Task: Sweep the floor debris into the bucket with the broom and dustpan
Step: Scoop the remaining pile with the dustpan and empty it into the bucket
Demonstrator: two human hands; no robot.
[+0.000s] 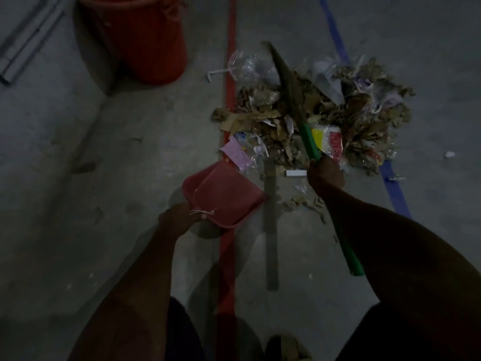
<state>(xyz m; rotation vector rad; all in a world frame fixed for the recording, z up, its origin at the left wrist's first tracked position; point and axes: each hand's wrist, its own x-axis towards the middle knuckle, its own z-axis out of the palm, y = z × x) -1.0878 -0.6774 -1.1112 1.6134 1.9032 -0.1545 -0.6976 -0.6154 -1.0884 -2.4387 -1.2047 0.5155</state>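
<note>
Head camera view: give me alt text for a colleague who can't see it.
A person's right hand grips a green-handled broom lying across a debris pile of paper scraps and plastic, while the left hand holds a red dustpan at the pile's near edge. A red bucket stands on the dim concrete floor, upper left.

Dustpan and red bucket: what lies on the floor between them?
In the head view, only bare grey concrete floor lies between the dustpan and the red bucket; the debris pile sits off to the right.
</note>
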